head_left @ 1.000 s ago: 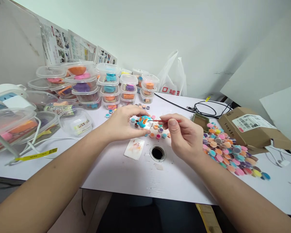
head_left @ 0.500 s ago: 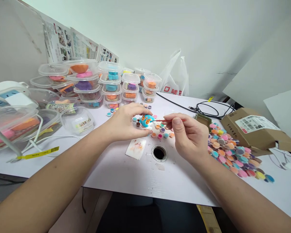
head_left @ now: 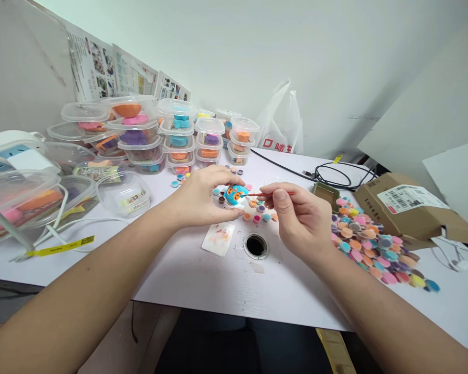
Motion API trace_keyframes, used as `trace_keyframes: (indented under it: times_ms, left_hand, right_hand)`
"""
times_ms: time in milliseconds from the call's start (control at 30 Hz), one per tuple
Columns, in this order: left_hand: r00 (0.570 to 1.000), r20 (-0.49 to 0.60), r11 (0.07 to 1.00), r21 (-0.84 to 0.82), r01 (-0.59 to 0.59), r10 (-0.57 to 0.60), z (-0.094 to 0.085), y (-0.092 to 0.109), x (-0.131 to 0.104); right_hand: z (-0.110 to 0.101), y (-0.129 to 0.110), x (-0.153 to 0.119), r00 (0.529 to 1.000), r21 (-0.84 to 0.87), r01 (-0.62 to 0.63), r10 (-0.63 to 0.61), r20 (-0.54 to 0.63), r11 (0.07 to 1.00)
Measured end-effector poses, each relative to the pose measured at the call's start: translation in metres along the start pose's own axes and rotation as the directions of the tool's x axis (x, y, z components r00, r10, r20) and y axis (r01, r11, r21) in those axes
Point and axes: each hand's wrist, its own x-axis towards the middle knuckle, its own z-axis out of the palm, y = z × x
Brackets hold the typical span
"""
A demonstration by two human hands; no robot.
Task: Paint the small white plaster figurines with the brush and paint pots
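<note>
Between the thumb and fingers of my left hand (head_left: 206, 200) is a small blue figurine (head_left: 231, 194) with orange, ring-like markings. My right hand (head_left: 298, 215) pinches a thin red paintbrush (head_left: 265, 194), held nearly level and pointing left. The brush tip reaches the figurine's right side, by one orange marking; whether it touches cannot be made out. Small paint pots (head_left: 256, 218) in several colours stand on the table beneath and behind both hands. A white tissue (head_left: 218, 239) with orange-brown stains lies just below my left hand.
Stacked clear plastic boxes (head_left: 178, 140) holding coloured pieces line the back left. At right, a heap of paint pots (head_left: 374, 246) sits by a cardboard box (head_left: 409, 205). A round cable hole (head_left: 256, 245) opens near the front. A black cable (head_left: 343, 174) and white plastic bag (head_left: 283, 122) are behind.
My right hand and the paintbrush have shifted slightly left, bringing the tip closer onto the figurine's orange marking. My left hand keeps its hold almost unmoved.
</note>
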Motion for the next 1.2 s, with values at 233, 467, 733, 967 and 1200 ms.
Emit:
trace_keyframes:
  times_ms: [233, 467, 733, 967, 1200]
  left_hand:
    - [1.000, 0.006, 1.000, 0.001, -0.023, 0.023, -0.0013, -0.0003, -0.0007]
    - [0.999, 0.001, 0.999, -0.009, -0.045, 0.045, -0.0006, -0.0015, -0.0008]
    - [0.999, 0.010, 0.999, -0.006, -0.044, 0.044, -0.0013, -0.0021, -0.0017]
    - [0.998, -0.009, 0.998, -0.010, -0.067, 0.067, -0.0003, -0.0034, -0.0018]
    - [0.998, 0.007, 0.998, -0.017, -0.056, 0.057, -0.0020, -0.0016, -0.0010]
  right_hand:
    - [-0.0014, 0.0025, 0.0014, 0.999, 0.000, 0.020, -0.020, -0.034, 1.000]
    - [-0.0022, 0.0012, 0.0019, 0.999, 0.013, 0.018, -0.017, -0.039, 1.000]
    - [-0.0015, 0.0061, 0.0024, 1.000, 0.057, -0.013, 0.015, -0.023, 0.998]
    - [-0.0010, 0.0055, 0.0039, 0.999, 0.088, 0.006, -0.002, -0.047, 0.996]
    - [-0.0007, 0.0055, 0.0021, 0.995, 0.083, 0.080, -0.075, -0.064, 0.993]
